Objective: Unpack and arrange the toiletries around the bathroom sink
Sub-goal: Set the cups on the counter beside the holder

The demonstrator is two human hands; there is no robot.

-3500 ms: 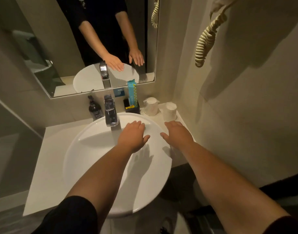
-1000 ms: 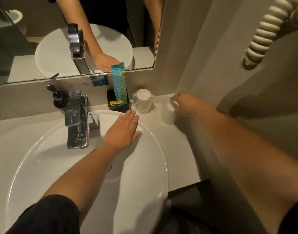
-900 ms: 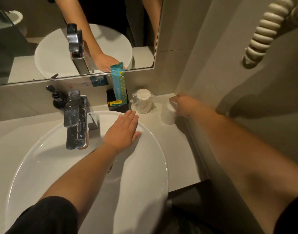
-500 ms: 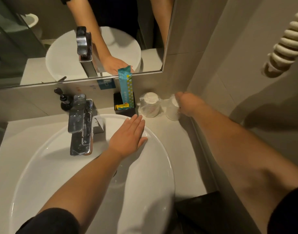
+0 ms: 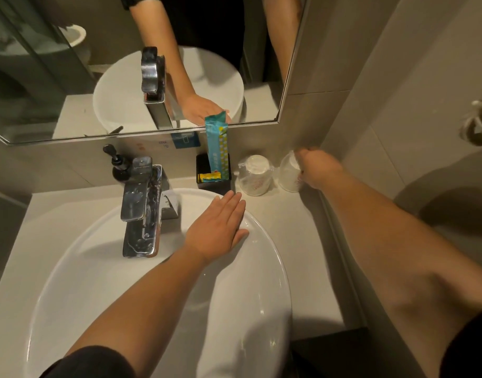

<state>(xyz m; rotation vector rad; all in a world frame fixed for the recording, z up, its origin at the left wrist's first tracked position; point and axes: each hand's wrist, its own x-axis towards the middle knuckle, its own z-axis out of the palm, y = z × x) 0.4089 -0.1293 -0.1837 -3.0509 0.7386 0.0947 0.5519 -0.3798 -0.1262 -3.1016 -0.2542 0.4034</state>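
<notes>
Our right hand point(image 5: 315, 169) curled round the wrapped cup point(image 5: 289, 173) at the counter's back corner — beside a second cup point(image 5: 255, 175), our left hand point(image 5: 218, 229) flat, fingers straight, on the sink point(image 5: 264, 257) rim

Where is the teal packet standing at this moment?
In the head view, the teal packet stands upright in a black holder at the back of the counter, between the faucet and the wrapped cup.
</notes>
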